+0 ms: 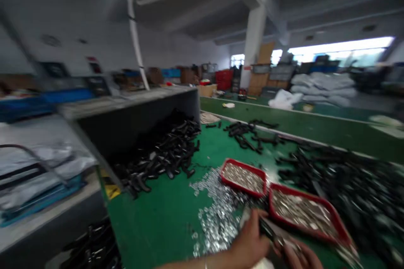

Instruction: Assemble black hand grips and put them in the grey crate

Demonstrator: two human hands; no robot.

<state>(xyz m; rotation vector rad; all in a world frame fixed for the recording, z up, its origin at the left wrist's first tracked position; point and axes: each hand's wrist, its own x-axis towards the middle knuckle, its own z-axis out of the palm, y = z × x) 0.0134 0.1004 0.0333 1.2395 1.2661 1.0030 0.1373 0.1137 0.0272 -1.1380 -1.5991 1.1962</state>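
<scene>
My left hand [251, 239] is closed at the lower middle, its thumb and fingers around a slim, dark black part [267, 231] with a shiny end. Beside it, my right hand [299, 254] has its fingers curled at the near end of the same part; motion blur hides the exact grip. Loose clear or silvery small pieces [217, 218] are spread on the green tabletop left of my hands. Just beyond my hands are two red trays, a nearer one [339, 222] and a farther one [224, 176], both filled with small flat metal pieces.
A heap of black parts [167, 151] lies under a grey shelf [132, 103] at the left. More black parts [356, 180] cover the right side of the green table [154, 214]. Behind runs a dark green belt-like strip [284, 119]. White sacks [325, 86] are stacked farther back.
</scene>
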